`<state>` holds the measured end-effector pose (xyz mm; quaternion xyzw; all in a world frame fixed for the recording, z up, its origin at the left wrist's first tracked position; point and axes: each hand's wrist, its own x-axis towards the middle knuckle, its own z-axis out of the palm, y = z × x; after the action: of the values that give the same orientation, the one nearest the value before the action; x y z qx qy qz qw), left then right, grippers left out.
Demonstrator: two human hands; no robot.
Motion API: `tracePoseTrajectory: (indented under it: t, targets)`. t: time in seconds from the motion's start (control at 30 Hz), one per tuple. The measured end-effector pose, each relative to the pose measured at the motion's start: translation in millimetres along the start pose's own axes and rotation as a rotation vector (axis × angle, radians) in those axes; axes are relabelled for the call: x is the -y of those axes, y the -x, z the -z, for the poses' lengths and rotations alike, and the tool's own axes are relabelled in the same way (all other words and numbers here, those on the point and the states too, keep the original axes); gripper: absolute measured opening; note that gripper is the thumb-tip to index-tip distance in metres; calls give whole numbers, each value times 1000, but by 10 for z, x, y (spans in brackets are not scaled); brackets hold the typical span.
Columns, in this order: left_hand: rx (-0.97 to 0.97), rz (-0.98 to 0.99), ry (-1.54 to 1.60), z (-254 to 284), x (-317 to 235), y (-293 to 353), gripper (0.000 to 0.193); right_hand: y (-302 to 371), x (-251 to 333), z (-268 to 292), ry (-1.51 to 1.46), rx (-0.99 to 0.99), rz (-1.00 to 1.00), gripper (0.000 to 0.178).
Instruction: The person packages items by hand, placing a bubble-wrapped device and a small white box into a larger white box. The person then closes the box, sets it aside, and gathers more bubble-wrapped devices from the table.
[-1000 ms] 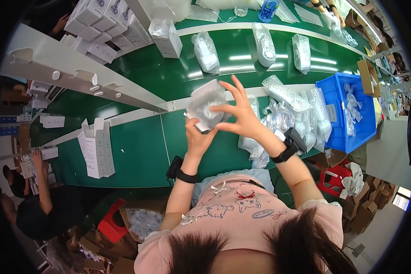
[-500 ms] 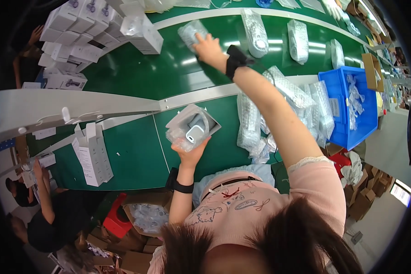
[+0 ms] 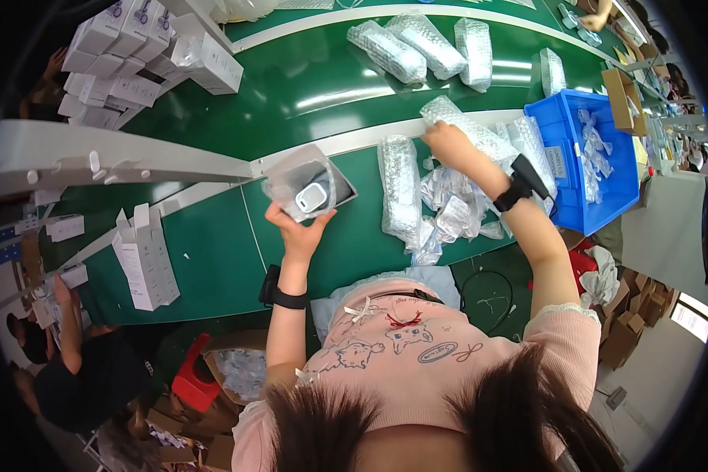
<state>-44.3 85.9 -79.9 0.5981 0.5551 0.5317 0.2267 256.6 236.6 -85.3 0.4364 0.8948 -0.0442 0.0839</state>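
One squarish carton (image 3: 343,179), crinkled plastic (image 3: 278,193)

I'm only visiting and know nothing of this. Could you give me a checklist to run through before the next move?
1. Left grip steadying the box: ok, held at its near side.
2. Box open: ok, a white-rimmed item shows inside.
3. Right grip closed on the bubble-wrapped package: cannot tell, fingertips unclear.
4. Clear plastic bags tidy: not ok, lying in a crumpled heap.
5. White carton at left upright: ok, flaps raised.
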Motion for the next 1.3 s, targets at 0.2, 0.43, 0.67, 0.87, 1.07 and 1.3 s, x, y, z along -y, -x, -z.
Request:
tracePoseTrajectory:
  t: [0.2,0.43,0.67,0.87,1.07,1.3]
  targets:
    - [-128,-255,-14,91,-413,-261,63,270,78,-253,266,-43,-5,5]
    - [-50,-104,-134,151,-565,-234,32,364,108,117,321,183,134,8]
    - [-49,-13,-213,157,-421,-239,21,379,540,1182,-626,-472,91,5]
    - [-70,132,-180,98,-469,-336,15,416,528,1180,-337,16,86,7]
    - [-54,185,-146,157,-480,-396,15,520,742,1208,-113,107,237,12]
    - [-48,121,-171,120,-471,-413,16,83,1351,1473,-143,-68,591,29]
